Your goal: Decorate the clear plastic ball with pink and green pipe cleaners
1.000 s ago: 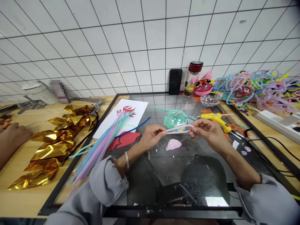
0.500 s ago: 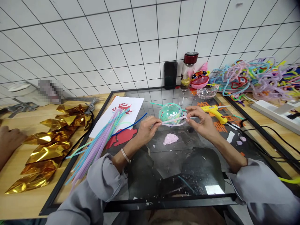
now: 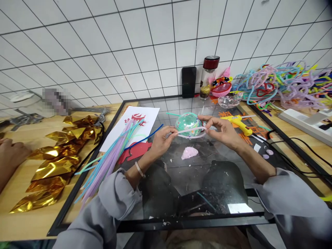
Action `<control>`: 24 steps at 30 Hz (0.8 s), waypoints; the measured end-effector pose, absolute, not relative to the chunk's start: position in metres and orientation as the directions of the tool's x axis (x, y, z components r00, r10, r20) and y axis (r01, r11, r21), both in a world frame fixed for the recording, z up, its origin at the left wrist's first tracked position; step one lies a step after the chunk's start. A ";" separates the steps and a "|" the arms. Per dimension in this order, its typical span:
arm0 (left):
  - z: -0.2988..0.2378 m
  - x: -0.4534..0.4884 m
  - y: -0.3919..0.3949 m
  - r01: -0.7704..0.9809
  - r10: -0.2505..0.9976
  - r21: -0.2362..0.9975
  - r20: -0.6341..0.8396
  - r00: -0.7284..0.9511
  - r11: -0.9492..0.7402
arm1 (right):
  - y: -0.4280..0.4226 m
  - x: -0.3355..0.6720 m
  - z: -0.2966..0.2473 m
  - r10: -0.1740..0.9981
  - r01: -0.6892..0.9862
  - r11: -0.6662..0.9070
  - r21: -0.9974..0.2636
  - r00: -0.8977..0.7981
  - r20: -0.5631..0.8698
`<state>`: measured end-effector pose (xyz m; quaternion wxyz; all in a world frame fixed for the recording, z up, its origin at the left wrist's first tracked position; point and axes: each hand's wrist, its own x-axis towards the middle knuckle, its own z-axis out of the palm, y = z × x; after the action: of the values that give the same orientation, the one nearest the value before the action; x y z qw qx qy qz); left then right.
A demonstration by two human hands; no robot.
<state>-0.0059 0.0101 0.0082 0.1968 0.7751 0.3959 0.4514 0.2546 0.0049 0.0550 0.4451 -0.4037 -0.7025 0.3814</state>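
On the left, a bundle of coloured stems [image 3: 110, 164] lies across the edge of the counter [image 3: 219, 154]. Next, the fingers of the left hand [image 3: 163, 139] pinch one end of a pale pink stem [image 3: 191, 130], which spans the gap between the hands, doubled into a narrow loop, above the counter and near a green dome [image 3: 184, 121]. It looks very light, fuzzy and bendable, probably with a wire core: unlikely to slip or break, but apt to keep any stray kink. The two ends seem the best hold, pinched gently. The right hand's [image 3: 222, 130] fingers grip the other end, beside a yellow glue gun [image 3: 240, 124].
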 end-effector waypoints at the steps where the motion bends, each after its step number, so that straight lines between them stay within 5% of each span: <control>1: 0.009 -0.006 0.009 0.431 0.792 0.666 0.542 0.281 -0.609 | 0.003 0.255 0.055 0.907 0.228 0.384 -0.895 -0.274 0.320; 16: 0.014 -0.004 0.001 0.345 0.721 0.634 0.609 0.330 -0.693 | -0.011 0.272 0.043 0.773 0.506 0.632 -0.587 -0.365 0.519; 24: 0.011 0.000 0.000 0.333 0.713 0.631 0.617 0.332 -0.701 | -0.014 0.273 0.041 0.751 0.549 0.653 -0.522 -0.376 0.543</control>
<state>-0.0001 -0.0004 0.0107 0.2004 0.7910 0.3309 0.4740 0.2731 -0.0141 0.0414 0.3936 -0.3965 -0.8194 0.1281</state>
